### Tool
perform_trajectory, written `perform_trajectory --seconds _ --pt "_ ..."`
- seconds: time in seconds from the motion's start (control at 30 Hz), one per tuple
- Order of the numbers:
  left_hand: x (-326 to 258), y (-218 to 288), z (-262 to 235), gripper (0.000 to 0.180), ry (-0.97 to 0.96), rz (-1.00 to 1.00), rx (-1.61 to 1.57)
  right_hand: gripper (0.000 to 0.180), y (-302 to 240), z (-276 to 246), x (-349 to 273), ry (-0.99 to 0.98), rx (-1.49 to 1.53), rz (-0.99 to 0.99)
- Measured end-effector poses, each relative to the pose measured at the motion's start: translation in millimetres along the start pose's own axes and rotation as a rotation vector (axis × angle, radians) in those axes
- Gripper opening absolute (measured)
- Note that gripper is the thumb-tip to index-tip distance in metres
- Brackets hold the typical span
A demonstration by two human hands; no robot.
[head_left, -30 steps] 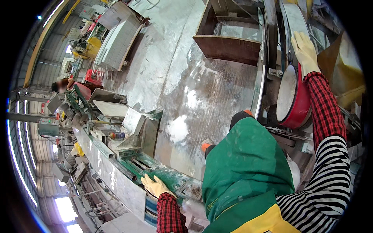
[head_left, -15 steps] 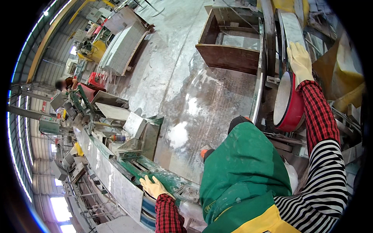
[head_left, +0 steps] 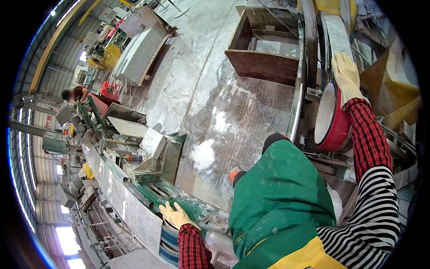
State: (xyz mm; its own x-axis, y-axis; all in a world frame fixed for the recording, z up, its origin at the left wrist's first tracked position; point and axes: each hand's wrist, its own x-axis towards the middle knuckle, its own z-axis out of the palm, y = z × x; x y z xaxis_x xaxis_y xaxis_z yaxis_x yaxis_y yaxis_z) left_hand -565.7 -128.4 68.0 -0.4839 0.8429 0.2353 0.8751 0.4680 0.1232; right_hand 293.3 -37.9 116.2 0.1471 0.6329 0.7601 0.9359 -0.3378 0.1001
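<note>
My left hand [head_left: 175, 215], in a cream glove, has its fingers spread and rests at the edge of a green machine frame [head_left: 188, 197]. Just left of it a long pale grey stone slab [head_left: 139, 217] lies along the machine over blue rollers or belts [head_left: 169, 246]. Out to the right, my right hand [head_left: 346, 76], gloved the same way, is stretched out flat at the near end of a narrow pale stone strip [head_left: 337, 33]. Its palm side is hidden. Below that hand sits a round drum-like part [head_left: 325, 119] with a whitish face and red rim.
A brown open-topped box [head_left: 262, 66] stands on the wet, stained floor [head_left: 201, 121] ahead. Stacked pale slabs [head_left: 141, 54] stand farther left. A person [head_left: 80, 95] is by machinery at the far left. Loose boards [head_left: 130, 128] lean beside the left machine.
The view has shifted slightly. My right hand sits a little nearer along the strip, while my left hand stays by the slab's edge.
</note>
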Motion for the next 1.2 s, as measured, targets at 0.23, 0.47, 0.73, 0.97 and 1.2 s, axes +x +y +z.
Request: perform_trajectory --seconds 0.23,0.47,0.73,0.97,1.2 --pt "2.1 -2.5 1.5 0.045 0.001 0.015 0.024 0.027 -4.4 -7.4 -3.7 -0.011 0.012 0.011" --pt "1.6 -3.8 2.4 0.045 0.026 0.028 0.009 0.028 -10.2 -12.7 -7.4 -0.008 0.003 0.026" --pt "1.4 -4.3 3.4 0.046 0.030 0.025 -0.011 0.030 -16.6 -23.8 -10.4 -0.047 0.014 0.033" --pt "1.4 -0.5 -3.0 0.048 -0.026 0.006 -0.009 0.030 -22.7 -31.0 -13.9 -0.065 0.014 0.054" --pt "0.0 3.0 -6.6 0.048 -0.048 -0.009 -0.027 0.030 -25.4 -38.4 -16.9 -0.095 0.035 0.042"
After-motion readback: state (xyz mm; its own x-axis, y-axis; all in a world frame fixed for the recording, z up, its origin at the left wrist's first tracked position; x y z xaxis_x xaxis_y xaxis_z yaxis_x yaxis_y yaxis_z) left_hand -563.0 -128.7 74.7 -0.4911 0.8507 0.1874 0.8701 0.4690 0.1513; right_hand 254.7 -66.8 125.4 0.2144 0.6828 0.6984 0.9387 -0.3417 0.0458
